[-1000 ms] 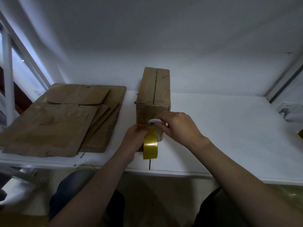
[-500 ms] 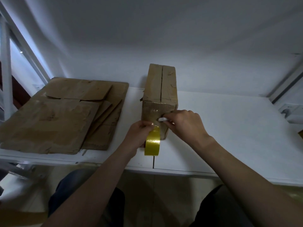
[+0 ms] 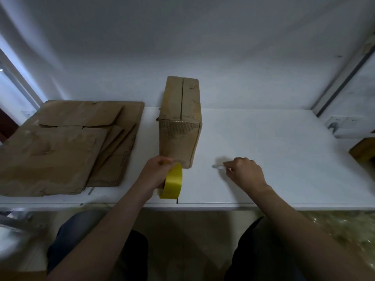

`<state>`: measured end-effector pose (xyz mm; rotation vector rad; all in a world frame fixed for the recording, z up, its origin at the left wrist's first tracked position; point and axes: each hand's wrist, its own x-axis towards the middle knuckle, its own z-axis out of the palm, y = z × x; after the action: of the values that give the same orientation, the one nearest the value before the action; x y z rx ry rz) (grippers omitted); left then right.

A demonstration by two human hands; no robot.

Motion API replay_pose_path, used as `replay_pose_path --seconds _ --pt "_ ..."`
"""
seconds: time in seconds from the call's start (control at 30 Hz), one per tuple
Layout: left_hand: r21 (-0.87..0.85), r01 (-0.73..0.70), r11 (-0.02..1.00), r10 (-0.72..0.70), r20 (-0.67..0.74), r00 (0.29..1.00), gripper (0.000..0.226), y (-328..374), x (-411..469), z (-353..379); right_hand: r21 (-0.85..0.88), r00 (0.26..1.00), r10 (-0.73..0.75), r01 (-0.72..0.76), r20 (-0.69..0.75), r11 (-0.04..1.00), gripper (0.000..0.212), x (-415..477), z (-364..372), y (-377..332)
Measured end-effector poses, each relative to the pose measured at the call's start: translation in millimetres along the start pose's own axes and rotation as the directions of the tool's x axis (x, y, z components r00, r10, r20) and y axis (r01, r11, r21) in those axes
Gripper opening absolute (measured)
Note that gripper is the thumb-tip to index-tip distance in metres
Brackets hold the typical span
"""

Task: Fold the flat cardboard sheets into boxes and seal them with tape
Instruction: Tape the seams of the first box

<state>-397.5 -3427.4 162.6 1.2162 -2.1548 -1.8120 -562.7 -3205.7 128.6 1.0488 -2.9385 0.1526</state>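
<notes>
L hand point(image 3: 156, 173) is gripping the yellow tape roll point(image 3: 172, 184), fingers curled round it, right at the near foot of the box point(image 3: 179, 126) standing on the worktop point(image 3: 263, 138), long axis running straight fwd, while R hand point(image 3: 246, 173) is pinching a small white tool point(image 3: 218, 166) off to the rt.

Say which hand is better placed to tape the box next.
Left, probably: the left hand grips the tape roll beside the box; the right hand holds a small white object, apart.
</notes>
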Motion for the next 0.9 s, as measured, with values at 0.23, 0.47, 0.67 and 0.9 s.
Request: replay_pose_path --seconds 0.23,0.47,0.67,0.9 --pt "0.000 -0.017 1.000 0.017 -0.026 1.000 0.030 3.1 -8.2 -8.5 0.095 0.992 0.036 -0.048 0.121 0.994 0.036 -7.0 2.1 0.6" --pt "-0.093 -0.026 0.995 0.023 -0.032 0.999 0.014 13.8 -15.9 -22.0 0.194 0.948 -0.165 0.222 -0.273 0.956 0.054 5.9 -54.8 -45.0" --pt "-0.076 -0.063 0.995 0.060 -0.043 0.997 0.019 24.4 -18.4 -33.6 0.120 0.862 -0.322 0.395 -0.390 0.911 0.058 55.8 -96.2 -98.4" --pt "-0.039 -0.129 0.991 0.128 -0.045 0.991 0.010 28.4 -21.9 -41.5 0.047 0.828 -0.338 0.400 -0.447 0.915 0.059 93.9 -64.3 -129.9"
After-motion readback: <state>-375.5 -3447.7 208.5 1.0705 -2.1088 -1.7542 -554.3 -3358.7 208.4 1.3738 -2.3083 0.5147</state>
